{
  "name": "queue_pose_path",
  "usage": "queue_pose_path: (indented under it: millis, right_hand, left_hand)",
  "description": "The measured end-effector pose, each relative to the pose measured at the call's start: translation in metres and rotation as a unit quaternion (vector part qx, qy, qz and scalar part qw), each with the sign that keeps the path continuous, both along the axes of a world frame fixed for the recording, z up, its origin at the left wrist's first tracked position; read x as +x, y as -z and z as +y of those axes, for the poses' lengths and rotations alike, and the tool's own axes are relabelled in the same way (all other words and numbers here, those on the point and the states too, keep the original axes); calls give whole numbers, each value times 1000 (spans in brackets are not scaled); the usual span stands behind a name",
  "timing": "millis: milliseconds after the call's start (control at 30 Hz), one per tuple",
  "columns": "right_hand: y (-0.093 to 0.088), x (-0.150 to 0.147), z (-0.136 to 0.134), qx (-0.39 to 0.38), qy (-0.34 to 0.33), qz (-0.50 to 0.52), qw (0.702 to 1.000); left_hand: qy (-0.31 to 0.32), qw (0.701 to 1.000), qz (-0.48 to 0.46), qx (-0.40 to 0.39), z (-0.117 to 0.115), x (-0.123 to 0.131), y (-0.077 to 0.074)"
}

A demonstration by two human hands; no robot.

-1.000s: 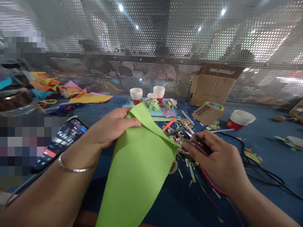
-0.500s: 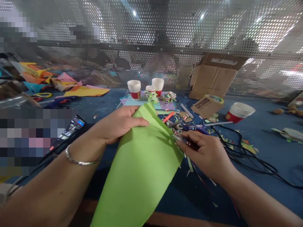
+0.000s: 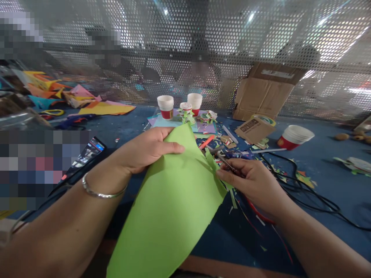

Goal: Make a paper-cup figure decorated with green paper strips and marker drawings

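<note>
My left hand point(image 3: 147, 150) grips the upper edge of a large light-green paper sheet point(image 3: 171, 204), thumb on top, a silver bangle on the wrist. My right hand point(image 3: 252, 183) is closed round small scissors point(image 3: 227, 164) whose blades meet the sheet's right edge, where a narrow green flap stands up from a cut. The sheet hangs down toward me over the blue table point(image 3: 319, 227).
Paper cups point(image 3: 166, 106) and paper flowers stand behind the sheet, a red-and-white cup stack point(image 3: 295, 137) at right. Cardboard pieces point(image 3: 265, 96) lean on the perforated metal screen. Black cables point(image 3: 307, 197), paper scraps, a phone point(image 3: 87, 154) and coloured sheets point(image 3: 101, 109) lie about.
My right hand brought the scissors in from the scraps to the sheet's right edge, and a cut flap now shows there. The left hand kept its hold.
</note>
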State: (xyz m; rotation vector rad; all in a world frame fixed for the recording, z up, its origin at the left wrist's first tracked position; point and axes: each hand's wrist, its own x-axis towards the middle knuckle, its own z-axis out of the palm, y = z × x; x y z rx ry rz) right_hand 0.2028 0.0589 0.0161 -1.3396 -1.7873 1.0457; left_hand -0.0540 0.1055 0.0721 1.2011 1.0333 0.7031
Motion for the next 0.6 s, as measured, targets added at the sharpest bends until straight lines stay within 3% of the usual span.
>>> queue_pose_path:
  millis: [267,600]
  right_hand:
    - [1,1,-1,-43,-22,16,999]
    - [-5,5,-4,-31,-66,40,997]
  left_hand:
    - [30,1000,4,5,-1,-1,1]
    - [69,996,55,9,6,-9,5]
